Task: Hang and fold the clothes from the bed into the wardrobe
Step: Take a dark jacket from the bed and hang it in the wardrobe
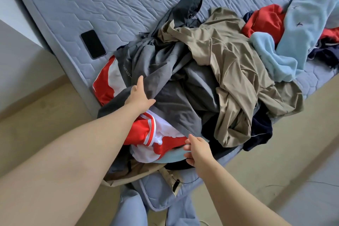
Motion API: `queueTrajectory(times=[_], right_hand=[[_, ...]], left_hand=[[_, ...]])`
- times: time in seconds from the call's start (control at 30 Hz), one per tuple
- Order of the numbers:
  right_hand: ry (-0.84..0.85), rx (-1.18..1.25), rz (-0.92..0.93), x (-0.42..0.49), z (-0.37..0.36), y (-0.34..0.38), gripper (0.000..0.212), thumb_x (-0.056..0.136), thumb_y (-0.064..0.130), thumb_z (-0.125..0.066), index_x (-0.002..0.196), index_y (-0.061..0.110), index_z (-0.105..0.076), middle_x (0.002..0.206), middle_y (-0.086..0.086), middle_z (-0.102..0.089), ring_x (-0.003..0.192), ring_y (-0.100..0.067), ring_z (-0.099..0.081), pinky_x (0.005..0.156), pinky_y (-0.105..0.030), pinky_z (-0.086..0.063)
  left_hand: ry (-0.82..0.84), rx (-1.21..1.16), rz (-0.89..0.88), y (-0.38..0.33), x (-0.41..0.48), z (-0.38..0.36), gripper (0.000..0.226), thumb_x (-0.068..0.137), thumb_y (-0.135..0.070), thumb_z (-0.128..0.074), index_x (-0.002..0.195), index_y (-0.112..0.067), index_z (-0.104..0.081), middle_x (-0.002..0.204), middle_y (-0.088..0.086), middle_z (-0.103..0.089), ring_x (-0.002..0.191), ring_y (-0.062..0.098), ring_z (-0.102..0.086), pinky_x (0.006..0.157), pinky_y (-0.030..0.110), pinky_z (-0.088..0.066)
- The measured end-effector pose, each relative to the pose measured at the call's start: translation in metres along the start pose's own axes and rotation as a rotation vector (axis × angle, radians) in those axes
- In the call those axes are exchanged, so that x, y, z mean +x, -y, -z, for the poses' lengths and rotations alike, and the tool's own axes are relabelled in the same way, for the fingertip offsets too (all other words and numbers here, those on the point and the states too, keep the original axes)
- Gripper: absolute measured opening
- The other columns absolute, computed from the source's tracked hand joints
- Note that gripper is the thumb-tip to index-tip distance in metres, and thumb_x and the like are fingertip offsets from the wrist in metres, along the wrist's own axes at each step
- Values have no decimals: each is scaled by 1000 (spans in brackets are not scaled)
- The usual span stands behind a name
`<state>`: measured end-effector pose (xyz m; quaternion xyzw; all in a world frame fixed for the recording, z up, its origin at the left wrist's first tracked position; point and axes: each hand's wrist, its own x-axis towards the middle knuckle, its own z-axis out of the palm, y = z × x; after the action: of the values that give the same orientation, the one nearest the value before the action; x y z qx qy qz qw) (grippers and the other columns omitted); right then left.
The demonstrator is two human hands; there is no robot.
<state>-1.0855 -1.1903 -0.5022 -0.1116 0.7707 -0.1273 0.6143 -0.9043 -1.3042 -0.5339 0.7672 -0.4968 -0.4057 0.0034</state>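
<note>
Head view: a pile of clothes (201,71) is heaped at the near corner of the bed (77,0) and trails along its right edge. On top lies the grey garment (165,64), thin and limp; it should be light but will slump, and it is tangled with the khaki garment (229,57), so taking it by hem or collar and lifting slowly seems wisest. The left hand (141,95) lies on it, fingers straight, thumb spread. The right hand (197,149) has curled fingers at its lower hem, above a red and white shirt (146,134); whether it grips I cannot tell. A phone (93,44) lies near the bed's left edge. The mattress is quilted and bare, the floor (36,119) pale; no wardrobe shows.
</note>
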Motion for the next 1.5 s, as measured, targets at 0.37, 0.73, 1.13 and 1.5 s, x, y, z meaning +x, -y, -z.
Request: queueTrajectory(times=[0.37,0.73,1.13,1.5], right_hand=[[-2,27,-16,6,-12,2,22,95,24,-40,83,13,-55,65,0,-52,52,-12,-44,50,-23,-36],[108,332,6,-36,-3,40,26,95,42,-44,103,20,-54,85,-2,-59,66,-18,-54,57,-27,-41],[125,453,226,-108,4,75,48,88,-8,-35,115,28,-52,81,-4,-61,69,-21,-56,59,-30,-47],[202,48,327,-156,25,87,33,85,-1,-33,71,26,-46,68,-9,-44,88,-27,-45,76,-32,-33]], left_hand=[[69,197,-89,2,7,-17,25,94,-22,-38,110,-12,-55,119,13,-58,107,34,-50,83,36,-39],[261,-331,-243,3,-116,32,16,86,-10,-56,76,1,-61,72,5,-58,73,18,-51,69,31,-38],[547,-383,-187,-27,-186,84,31,93,-40,-49,76,-23,-68,79,-7,-63,72,9,-54,67,18,-45],[294,-1199,448,-50,-171,79,26,90,-27,-56,96,-3,-66,68,12,-70,65,26,-63,50,30,-50]])
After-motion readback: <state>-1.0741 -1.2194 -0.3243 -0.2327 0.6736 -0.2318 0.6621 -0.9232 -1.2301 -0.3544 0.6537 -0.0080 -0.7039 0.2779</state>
